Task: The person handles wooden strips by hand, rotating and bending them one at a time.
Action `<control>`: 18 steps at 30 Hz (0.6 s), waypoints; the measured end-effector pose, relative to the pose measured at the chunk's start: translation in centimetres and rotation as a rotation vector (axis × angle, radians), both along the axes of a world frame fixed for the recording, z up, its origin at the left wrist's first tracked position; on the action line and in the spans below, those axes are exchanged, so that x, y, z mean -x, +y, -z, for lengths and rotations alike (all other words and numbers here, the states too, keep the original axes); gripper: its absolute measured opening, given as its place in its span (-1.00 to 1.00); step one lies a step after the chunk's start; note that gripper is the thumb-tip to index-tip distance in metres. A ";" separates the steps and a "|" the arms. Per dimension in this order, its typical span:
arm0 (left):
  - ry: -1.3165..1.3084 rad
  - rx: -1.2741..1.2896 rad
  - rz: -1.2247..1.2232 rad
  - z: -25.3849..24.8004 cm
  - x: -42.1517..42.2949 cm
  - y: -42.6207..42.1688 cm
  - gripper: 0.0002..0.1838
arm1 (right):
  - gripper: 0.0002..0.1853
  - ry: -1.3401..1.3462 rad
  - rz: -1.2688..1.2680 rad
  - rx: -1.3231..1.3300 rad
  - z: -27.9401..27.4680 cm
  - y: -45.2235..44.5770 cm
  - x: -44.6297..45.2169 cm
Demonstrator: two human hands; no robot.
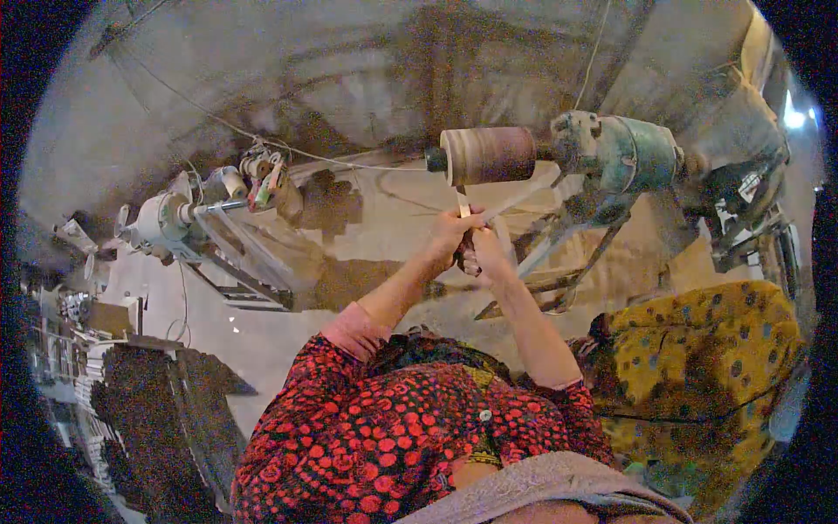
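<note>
Head-worn view, forward and down

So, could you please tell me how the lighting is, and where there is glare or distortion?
Head view: dim, grainy; glare from the bright light at far right. Same head view: fisheye with black corners; drum and strip recognisable, fine detail smeared.
</note>
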State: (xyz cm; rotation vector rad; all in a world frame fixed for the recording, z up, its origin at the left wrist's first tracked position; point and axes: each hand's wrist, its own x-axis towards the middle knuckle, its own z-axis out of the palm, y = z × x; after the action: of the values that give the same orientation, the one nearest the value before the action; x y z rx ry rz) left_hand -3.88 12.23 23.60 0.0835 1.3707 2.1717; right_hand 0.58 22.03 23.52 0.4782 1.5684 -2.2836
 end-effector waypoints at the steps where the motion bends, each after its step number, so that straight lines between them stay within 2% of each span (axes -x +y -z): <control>1: -0.006 -0.018 0.033 0.1 0.1 -0.2 -0.72 | -0.76 0.018 0.009 -0.011 0.2 -0.1 -0.3; 5: 0.012 -0.047 0.001 0.4 -0.6 -0.3 -0.71 | -0.77 0.060 0.140 -0.041 -0.5 -1.1 -1.5; 8: 0.029 -0.066 -0.031 0.3 -1.4 -0.1 -0.73 | -0.80 0.078 0.059 -0.110 2.4 -0.2 -1.6; 11: 0.077 -0.072 -0.042 0.9 -2.1 0.2 -0.71 | -0.85 -0.041 0.137 -0.072 -1.9 -1.5 -3.5; 16: 0.046 -0.012 -0.007 1.3 -3.9 0.2 -0.66 | -0.82 0.040 0.075 -0.106 -0.2 -0.7 -5.1; 18: 0.052 -0.043 -0.070 0.5 -4.7 0.7 -0.65 | -0.82 0.056 0.041 -0.107 -0.5 -0.1 -5.0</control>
State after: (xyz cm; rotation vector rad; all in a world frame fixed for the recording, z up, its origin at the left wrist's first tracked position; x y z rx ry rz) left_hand 0.84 12.96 23.11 0.1107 1.3747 2.2723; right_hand 5.58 21.93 24.00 0.4818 1.7303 -2.2690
